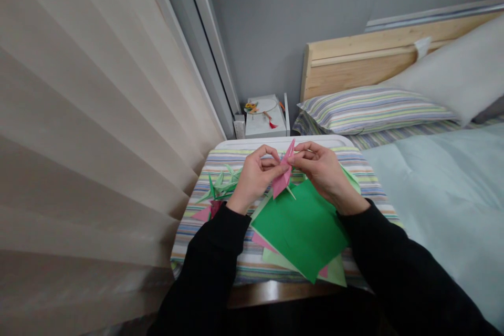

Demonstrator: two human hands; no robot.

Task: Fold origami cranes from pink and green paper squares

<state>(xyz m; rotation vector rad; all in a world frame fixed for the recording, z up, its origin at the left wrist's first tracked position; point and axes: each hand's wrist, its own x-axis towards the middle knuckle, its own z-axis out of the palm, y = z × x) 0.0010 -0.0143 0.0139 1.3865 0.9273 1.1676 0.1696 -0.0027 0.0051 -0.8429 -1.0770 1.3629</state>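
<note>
My left hand (255, 178) and right hand (321, 170) hold the pink paper (284, 170) in a narrow pinch from either side, fingers curled close around it, though I cannot tell exactly where each fingertip bears. The folded paper sits in the air between my hands, above the middle of the striped cloth (252, 268), with its point angled down. Starting on the left, the curtain (86, 131) hangs well apart from my hands. Closer in, the green cranes (220, 184) lie in a loose heap with thin points sticking up, and a folded pink piece (208, 211) lies just beside my left sleeve (214, 247). A careless sideways drag of that sleeve could bend those points or push the pieces off the cloth. Below my hands, the green sheets (299, 231) overlap loosely with paler and pink sheets, so a knock from the heel of my right hand could slide the stack toward the front edge of the cloth. The greater risk is in the pinch: squeezing too hard could crease the pink paper where no fold belongs, and pulling unevenly could tear its thin point. Farther right, the bed (444, 194) stays well clear of the paper.
</note>
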